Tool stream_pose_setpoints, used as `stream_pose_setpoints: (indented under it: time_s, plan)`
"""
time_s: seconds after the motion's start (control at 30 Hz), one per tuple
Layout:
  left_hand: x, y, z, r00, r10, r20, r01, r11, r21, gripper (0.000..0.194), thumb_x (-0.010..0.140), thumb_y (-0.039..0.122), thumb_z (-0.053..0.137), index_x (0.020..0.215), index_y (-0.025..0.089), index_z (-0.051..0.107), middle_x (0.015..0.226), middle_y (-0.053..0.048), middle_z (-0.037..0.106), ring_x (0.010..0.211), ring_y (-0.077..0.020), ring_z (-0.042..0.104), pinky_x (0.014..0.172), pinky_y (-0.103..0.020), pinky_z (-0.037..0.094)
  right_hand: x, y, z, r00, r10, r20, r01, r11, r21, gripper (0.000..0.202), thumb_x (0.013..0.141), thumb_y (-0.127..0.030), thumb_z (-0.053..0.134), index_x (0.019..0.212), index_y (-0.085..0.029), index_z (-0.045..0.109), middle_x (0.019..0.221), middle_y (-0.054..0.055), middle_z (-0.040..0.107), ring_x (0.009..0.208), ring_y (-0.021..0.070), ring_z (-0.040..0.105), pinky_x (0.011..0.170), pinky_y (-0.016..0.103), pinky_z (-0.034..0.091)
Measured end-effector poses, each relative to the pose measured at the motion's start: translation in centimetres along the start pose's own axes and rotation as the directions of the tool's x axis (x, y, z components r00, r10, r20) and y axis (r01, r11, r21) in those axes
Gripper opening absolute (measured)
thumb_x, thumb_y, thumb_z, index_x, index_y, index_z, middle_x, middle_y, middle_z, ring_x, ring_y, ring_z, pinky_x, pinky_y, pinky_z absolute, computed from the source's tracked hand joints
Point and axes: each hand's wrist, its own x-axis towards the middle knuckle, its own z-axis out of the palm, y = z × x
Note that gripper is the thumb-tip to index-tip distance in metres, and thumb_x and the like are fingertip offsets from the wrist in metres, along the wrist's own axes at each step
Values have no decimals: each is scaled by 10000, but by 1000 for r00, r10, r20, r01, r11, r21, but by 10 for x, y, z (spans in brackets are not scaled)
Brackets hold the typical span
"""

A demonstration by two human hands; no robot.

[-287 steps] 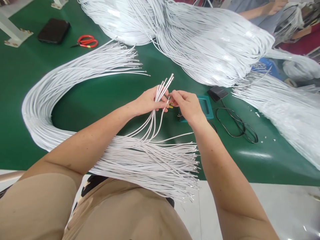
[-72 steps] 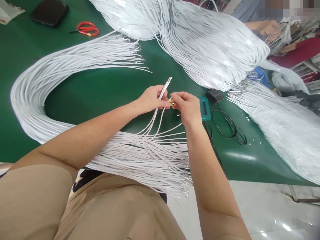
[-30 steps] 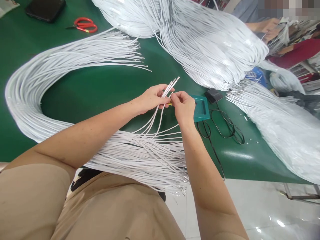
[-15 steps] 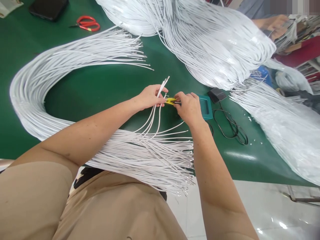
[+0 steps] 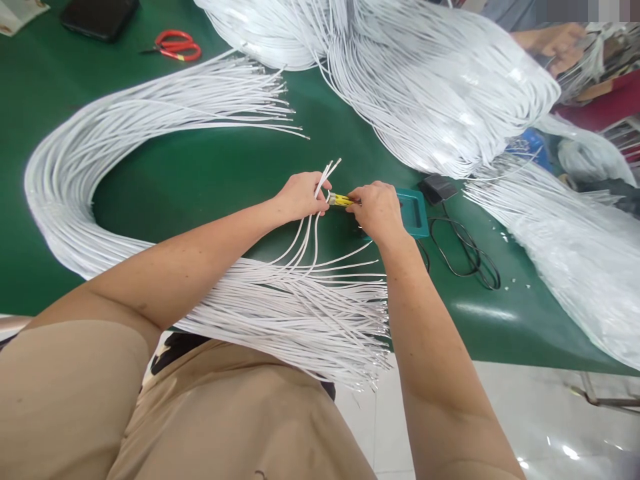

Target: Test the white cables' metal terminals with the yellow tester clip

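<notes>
Several white cables (image 5: 302,233) are pinched in my left hand (image 5: 301,195), their free ends poking up past the fingers. These strands rise from a thick bundle of white cables (image 5: 295,300) that lies along the front of the table. My right hand (image 5: 377,208) is closed around small yellow-handled pliers (image 5: 343,200). Their metal jaws reach one cable end at my left fingertips; whether they grip it I cannot tell. The pliers' handles are partly hidden under my right fingers.
Beyond my right hand sit a teal tray (image 5: 414,213) and a black adapter (image 5: 437,189) with its cord. Red-handled scissors (image 5: 177,45) and a black phone-like object (image 5: 100,17) lie back left. More white cables (image 5: 425,80) fill the back; another person's hand (image 5: 557,47) is there.
The pliers' yellow handles have come together and the tool now points straight at my left fingertips. One cable end that stood separate is now at the jaws. The view shifted slightly.
</notes>
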Motion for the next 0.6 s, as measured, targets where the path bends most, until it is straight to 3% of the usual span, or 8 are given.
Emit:
stream_pose_setpoints:
  time_s: [0.2,0.3,0.4,0.5,0.6]
  plan:
    - [0,-1,2,1000,4,12,-5,998,68,401,654,144,640,1054,156,626,664,24,722,711,-171,672,773,-294,485,2,-2,-3,999,34,31,-34,999,-1,265,854,-231,580,1032,-145,756,859,145,713,888,311,567,809,432,404]
    - [-1,0,1,1000,-3,23,2,997,75,404,653,147,646,1057,157,627,653,33,716,686,-161,668,754,-278,482,-2,0,-3,1000,6,20,-7,997,72,280,843,-259,614,1068,-142,732,989,146,722,987,315,579,879,442,421]
    - [0,-1,1,1000,2,22,-3,998,70,389,655,147,652,1044,161,632,638,36,712,658,-161,663,762,-284,482,-12,4,2,988,76,-134,-61,991,115,345,905,-285,532,1193,-146,661,1250,152,648,1202,319,521,1049,517,335]
    - [2,-3,1,1000,4,26,-5,999,34,351,651,149,670,1000,169,639,616,33,706,614,-167,654,761,-298,485,-22,12,13,914,260,-311,-246,966,85,421,965,-287,389,1320,-139,560,1407,192,525,1362,346,391,1107,646,187]
    - [4,-6,-1,999,-11,52,12,1000,-20,327,623,144,700,941,187,643,571,45,683,558,-166,637,715,-295,490,-25,19,26,881,340,-328,-323,940,107,474,980,-343,344,1380,-140,497,1442,224,479,1389,359,360,1088,681,195]
